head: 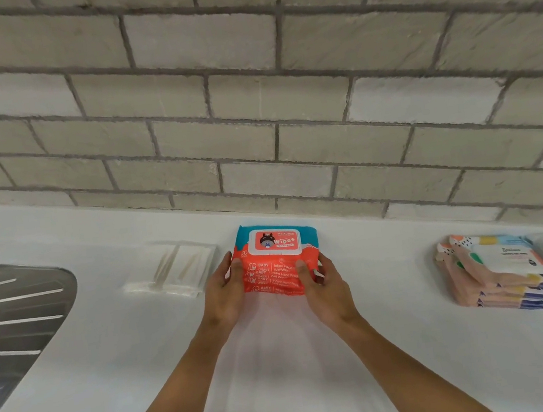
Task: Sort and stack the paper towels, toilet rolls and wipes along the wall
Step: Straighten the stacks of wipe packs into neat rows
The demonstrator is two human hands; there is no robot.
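An orange and teal pack of baby wipes [275, 257] lies on the white counter [283, 359], close to the brick wall [250, 105]. It looks like a stack of such packs. My left hand [224, 293] grips its near left corner and my right hand [323, 285] grips its near right corner, thumbs on top. To the left of the stack lie white folded paper packs [176, 268] in clear wrap. At the right sits a pile of patterned wipes packs [500, 274], partly cut off by the frame edge.
A steel sink drainer [15, 319] takes up the left edge of the counter. The brick wall runs along the whole back.
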